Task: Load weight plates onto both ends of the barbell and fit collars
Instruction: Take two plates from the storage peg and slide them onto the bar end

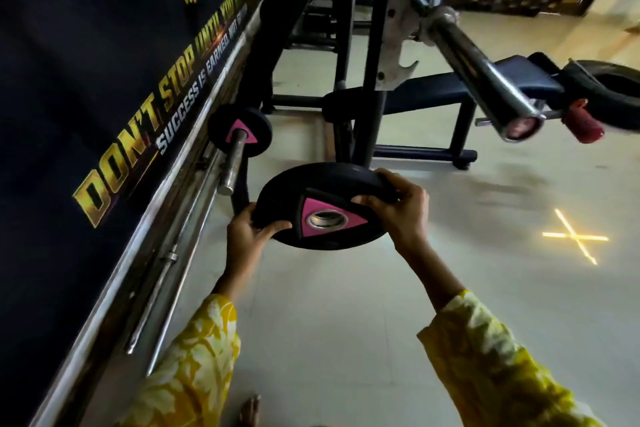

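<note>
I hold a black weight plate with a pink triangle and a steel-lined centre hole, roughly flat, above the floor in the middle of the view. My left hand grips its near-left rim and my right hand grips its right rim through a cut-out. The barbell's bare chrome sleeve juts toward me at upper right, resting on the rack, with nothing on it. The plate is well below and left of that sleeve end. No collar is clearly visible.
A storage peg by the left wall carries another black and pink plate. A black banner wall runs along the left. Rack uprights, a dark bench, and a red-handled bar with a plate stand behind.
</note>
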